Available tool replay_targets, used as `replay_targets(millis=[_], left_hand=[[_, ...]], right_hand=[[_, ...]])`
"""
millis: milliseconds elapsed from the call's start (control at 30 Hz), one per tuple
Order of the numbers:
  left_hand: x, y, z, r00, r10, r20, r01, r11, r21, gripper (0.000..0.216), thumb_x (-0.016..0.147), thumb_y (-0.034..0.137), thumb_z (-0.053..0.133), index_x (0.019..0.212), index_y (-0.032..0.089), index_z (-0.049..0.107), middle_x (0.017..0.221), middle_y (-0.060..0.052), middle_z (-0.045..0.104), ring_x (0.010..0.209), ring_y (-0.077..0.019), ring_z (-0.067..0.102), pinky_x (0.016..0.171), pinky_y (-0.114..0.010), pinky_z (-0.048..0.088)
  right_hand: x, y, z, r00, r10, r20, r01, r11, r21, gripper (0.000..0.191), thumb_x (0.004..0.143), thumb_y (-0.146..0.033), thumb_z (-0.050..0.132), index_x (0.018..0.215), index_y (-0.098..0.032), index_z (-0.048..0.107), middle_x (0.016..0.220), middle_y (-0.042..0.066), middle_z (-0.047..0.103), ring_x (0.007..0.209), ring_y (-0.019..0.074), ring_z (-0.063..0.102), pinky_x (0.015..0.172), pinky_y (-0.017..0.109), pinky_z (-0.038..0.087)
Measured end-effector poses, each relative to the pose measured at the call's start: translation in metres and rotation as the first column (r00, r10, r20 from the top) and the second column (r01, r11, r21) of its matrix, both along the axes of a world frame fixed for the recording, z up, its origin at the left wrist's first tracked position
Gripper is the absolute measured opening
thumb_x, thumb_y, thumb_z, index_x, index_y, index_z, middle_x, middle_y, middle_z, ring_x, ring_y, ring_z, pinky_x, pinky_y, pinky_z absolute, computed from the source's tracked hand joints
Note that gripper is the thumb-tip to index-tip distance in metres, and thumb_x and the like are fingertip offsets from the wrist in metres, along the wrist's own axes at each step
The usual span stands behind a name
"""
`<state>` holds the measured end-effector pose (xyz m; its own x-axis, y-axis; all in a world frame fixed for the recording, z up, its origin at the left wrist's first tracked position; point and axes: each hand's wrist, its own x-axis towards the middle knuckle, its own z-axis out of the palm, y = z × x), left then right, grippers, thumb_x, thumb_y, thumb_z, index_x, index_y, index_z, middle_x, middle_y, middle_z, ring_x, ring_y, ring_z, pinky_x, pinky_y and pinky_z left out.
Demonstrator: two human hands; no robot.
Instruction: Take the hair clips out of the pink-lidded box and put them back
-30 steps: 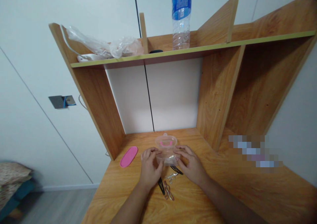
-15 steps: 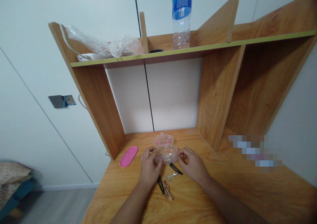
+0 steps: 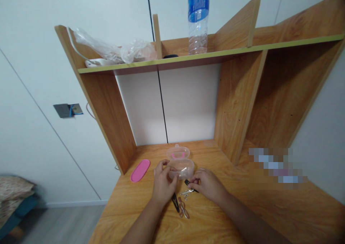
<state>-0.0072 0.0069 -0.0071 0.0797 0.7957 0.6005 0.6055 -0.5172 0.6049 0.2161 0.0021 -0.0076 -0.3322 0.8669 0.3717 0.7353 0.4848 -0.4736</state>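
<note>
A small clear plastic box [image 3: 185,164] stands open on the desk, its hinged lid [image 3: 178,153] tipped back behind it. My left hand [image 3: 163,182] grips the box's left front wall with thumb and fingers. Something small and shiny lies inside the box. In front of it, my right hand [image 3: 206,184] has its fingertips closed on a black hair clip [image 3: 194,189] that lies on the desk. Just below are a silver hair clip [image 3: 185,192], a second black hair clip [image 3: 175,203] beside my left wrist, and a rose-coloured metal hair clip [image 3: 183,208].
A pink oval tray or lid [image 3: 140,170] lies left of the box. Wooden shelf panels [image 3: 229,111] rise behind and at both sides. On the upper shelf are a plastic bottle [image 3: 198,32] and a crumpled clear bag [image 3: 137,50]. A blurred-out patch [image 3: 277,166] covers something at right.
My right hand has moved from the box's right edge down and slightly left onto the black hair clip. A small shiny item now shows inside the box. My left hand stays put.
</note>
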Motion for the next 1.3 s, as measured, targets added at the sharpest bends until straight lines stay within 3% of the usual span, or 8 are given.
replay_targets(millis=[300, 433, 533, 667, 867, 1000, 1100, 1300], left_hand=[[0.000, -0.004, 0.005, 1.000, -0.017, 0.010, 0.017, 1.000, -0.014, 0.008, 0.087, 0.022, 0.065, 0.091, 0.022, 0.072, 0.121, -0.010, 0.058, 0.121, -0.0304, 0.054, 0.105, -0.052, 0.043], [-0.001, -0.007, 0.009, 0.999, -0.023, 0.040, 0.024, 1.000, -0.019, 0.022, 0.099, 0.029, 0.051, 0.093, 0.021, 0.071, 0.122, -0.011, 0.058, 0.122, -0.0286, 0.054, 0.105, -0.050, 0.043], [-0.003, -0.008, 0.009, 0.999, -0.015, 0.044, 0.016, 1.000, -0.010, 0.028, 0.102, 0.030, 0.045, 0.096, 0.021, 0.071, 0.124, -0.012, 0.059, 0.122, -0.0280, 0.054, 0.105, -0.049, 0.043], [-0.005, -0.005, 0.005, 0.997, 0.016, 0.071, -0.018, 1.000, 0.020, 0.031, 0.103, 0.031, 0.040, 0.102, 0.021, 0.069, 0.124, -0.012, 0.058, 0.123, -0.0278, 0.054, 0.107, -0.049, 0.042], [-0.005, -0.004, 0.006, 0.994, 0.021, 0.108, -0.024, 0.999, 0.022, 0.029, 0.104, 0.031, 0.039, 0.105, 0.020, 0.066, 0.122, -0.012, 0.058, 0.124, -0.0274, 0.053, 0.107, -0.048, 0.043], [-0.004, -0.005, 0.008, 0.993, 0.016, 0.120, -0.020, 0.999, 0.040, 0.028, 0.104, 0.031, 0.039, 0.106, 0.021, 0.066, 0.120, -0.011, 0.059, 0.122, -0.0273, 0.054, 0.106, -0.048, 0.043], [-0.006, -0.007, 0.010, 0.990, 0.028, 0.141, -0.042, 0.995, 0.090, 0.031, 0.104, 0.032, 0.036, 0.106, 0.021, 0.065, 0.119, -0.011, 0.058, 0.121, -0.0278, 0.053, 0.105, -0.048, 0.042], [-0.010, -0.013, 0.013, 0.998, -0.022, 0.055, 0.013, 0.989, 0.149, 0.038, 0.103, 0.033, 0.034, 0.086, 0.022, 0.066, 0.098, -0.009, 0.059, 0.101, -0.0266, 0.057, 0.089, -0.043, 0.045]], right_hand=[[-0.007, -0.015, 0.022, 0.974, 0.204, 0.100, -0.216, 0.968, 0.124, 0.024, 0.099, -0.031, 0.059, 0.082, -0.026, 0.076, 0.087, 0.002, 0.076, 0.087, 0.0217, 0.068, 0.082, 0.034, 0.048], [-0.015, -0.026, 0.029, 0.933, 0.294, 0.205, -0.333, 0.923, 0.191, 0.021, 0.098, -0.031, 0.058, 0.086, -0.023, 0.074, 0.086, 0.005, 0.072, 0.088, 0.0232, 0.064, 0.083, 0.037, 0.048], [-0.026, -0.035, 0.030, 0.889, 0.395, 0.230, -0.437, 0.882, 0.177, 0.019, 0.096, -0.037, 0.062, 0.103, -0.024, 0.074, 0.097, 0.006, 0.072, 0.097, 0.0245, 0.063, 0.090, 0.039, 0.048], [-0.038, -0.043, 0.024, 0.868, 0.412, 0.278, -0.457, 0.881, 0.124, 0.048, 0.085, -0.047, 0.074, 0.128, -0.025, 0.066, 0.120, 0.011, 0.068, 0.112, 0.0313, 0.058, 0.099, 0.047, 0.045], [-0.040, -0.042, 0.016, 0.859, 0.452, 0.241, -0.485, 0.869, 0.097, 0.050, 0.082, -0.046, 0.073, 0.126, -0.024, 0.067, 0.111, 0.010, 0.070, 0.106, 0.0295, 0.059, 0.097, 0.046, 0.045], [-0.037, -0.040, 0.021, 0.851, 0.484, 0.204, -0.514, 0.847, 0.135, 0.056, 0.080, -0.046, 0.073, 0.130, -0.022, 0.063, 0.115, 0.010, 0.070, 0.107, 0.0295, 0.060, 0.097, 0.046, 0.046], [-0.033, -0.039, 0.027, 0.884, 0.445, 0.144, -0.467, 0.848, 0.249, 0.056, 0.082, -0.042, 0.073, 0.132, -0.021, 0.059, 0.126, 0.012, 0.068, 0.114, 0.0308, 0.061, 0.100, 0.048, 0.046], [-0.021, -0.032, 0.021, 0.973, 0.221, -0.062, -0.167, 0.867, 0.469, 0.061, 0.084, -0.040, 0.077, 0.137, -0.024, 0.051, 0.133, 0.014, 0.066, 0.124, 0.0331, 0.059, 0.103, 0.050, 0.048]])
